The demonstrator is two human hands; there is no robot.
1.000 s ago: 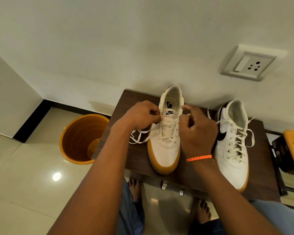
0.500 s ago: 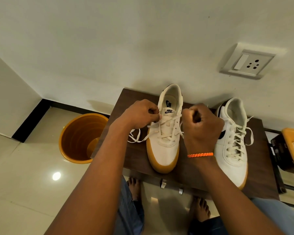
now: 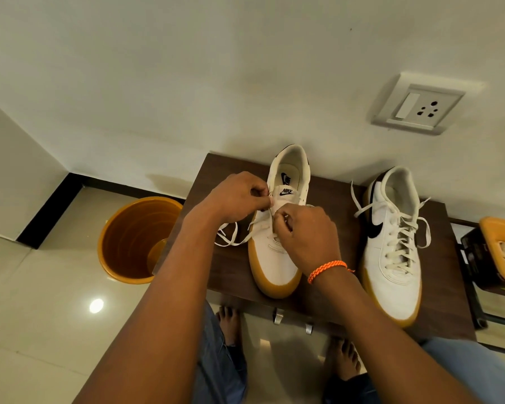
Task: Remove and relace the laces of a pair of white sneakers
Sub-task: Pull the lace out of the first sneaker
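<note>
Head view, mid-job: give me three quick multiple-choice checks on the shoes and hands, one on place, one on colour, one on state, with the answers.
1. Where is the orange bucket?
A. On the floor left of the table
B. On the table between the sneakers
C. Right of both sneakers

2. What colour is the band on the right wrist?
A. Blue
B. Orange
C. Green

3. What is the left hand doing?
A. Resting flat on the table
B. Hanging idle
C. Pinching a lace at the near sneaker's tongue

Answers: 1 A, it stands on the tiles beside the table. 2 B, the wristband is orange. 3 C, its grip closes on the lace of the near sneaker; the right hand pinches there too.
</note>
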